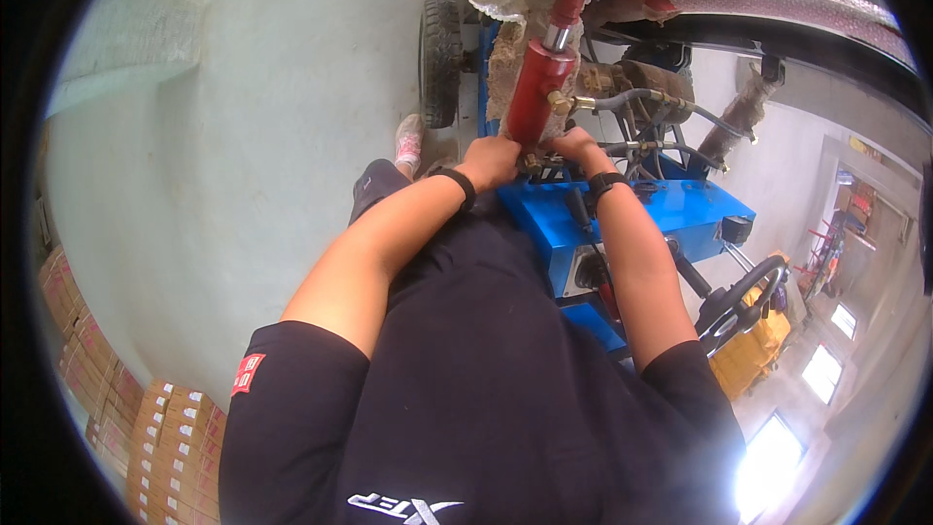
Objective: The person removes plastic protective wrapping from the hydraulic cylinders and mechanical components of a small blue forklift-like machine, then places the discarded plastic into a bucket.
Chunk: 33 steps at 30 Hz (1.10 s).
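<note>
Your left hand (491, 163) is at the lower end of the red cylinder (536, 87), on its left side, knuckles bent; its fingertips are hidden, so you cannot tell whether they pinch anything. Your right hand (576, 144) is just across from it, near the cylinder's lower right side, with its fingers curled and partly out of sight; its grip cannot be told either. The cylinder stands between your hands and reaches away beyond them, hiding part of what lies behind. Just beyond your right hand a brass fitting (561, 103) and a dark hose (637, 97) crowd the space, with more hoses to its right. The blue casing (539, 214) sits close on the near side of both hands, and a black lever (580, 209) rises from it beside your right wrist. Farther back to the right of that hand is a steering wheel (741, 289). Beyond your left hand, slightly left, stands a tyre (442, 63); well behind it, to the left, are stacked cartons (180, 447).
</note>
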Motion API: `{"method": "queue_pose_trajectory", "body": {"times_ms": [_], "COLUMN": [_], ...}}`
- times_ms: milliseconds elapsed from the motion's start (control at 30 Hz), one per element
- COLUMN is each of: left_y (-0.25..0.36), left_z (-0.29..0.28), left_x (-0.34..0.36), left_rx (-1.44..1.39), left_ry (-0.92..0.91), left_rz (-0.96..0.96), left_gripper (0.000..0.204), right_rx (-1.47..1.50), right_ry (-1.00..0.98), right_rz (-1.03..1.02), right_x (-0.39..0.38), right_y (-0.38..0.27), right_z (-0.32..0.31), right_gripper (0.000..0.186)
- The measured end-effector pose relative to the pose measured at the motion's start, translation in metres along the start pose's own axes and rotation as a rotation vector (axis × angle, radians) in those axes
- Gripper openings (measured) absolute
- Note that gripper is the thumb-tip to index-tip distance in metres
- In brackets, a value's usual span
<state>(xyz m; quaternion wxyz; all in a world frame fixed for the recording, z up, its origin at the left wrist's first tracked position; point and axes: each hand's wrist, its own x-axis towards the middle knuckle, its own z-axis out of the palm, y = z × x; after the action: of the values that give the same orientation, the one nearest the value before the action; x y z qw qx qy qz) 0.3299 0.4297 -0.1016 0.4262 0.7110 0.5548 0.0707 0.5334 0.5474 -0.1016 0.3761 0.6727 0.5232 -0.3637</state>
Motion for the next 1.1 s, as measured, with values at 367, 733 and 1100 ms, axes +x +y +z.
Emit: {"method": "queue_pose_trajectory", "body": {"times_ms": [367,733,1100], "left_y": [-0.003,-0.025,-0.022], "left_z": [0.001,0.02,0.01], "left_x": [-0.012,-0.019,-0.033], "left_rx": [-0.007,-0.041,0.1], "left_ry": [0.111,-0.026,-0.033], "left_rz": [0.006,0.059,0.102], "left_gripper": [0.021,0.017,0.011], "right_rx": [-0.315,-0.192,-0.168], "right_ry": [-0.016,0.036,0.258], "right_rz": [-0.09,-0.011,-0.013], "right_x": [-0.01,0.031,0.049], "right_y": [-0.022,-0.009,0.006], "right_z": [0.009,0.045,0.048], "right_gripper": [0.07,0.068,0.055]}}
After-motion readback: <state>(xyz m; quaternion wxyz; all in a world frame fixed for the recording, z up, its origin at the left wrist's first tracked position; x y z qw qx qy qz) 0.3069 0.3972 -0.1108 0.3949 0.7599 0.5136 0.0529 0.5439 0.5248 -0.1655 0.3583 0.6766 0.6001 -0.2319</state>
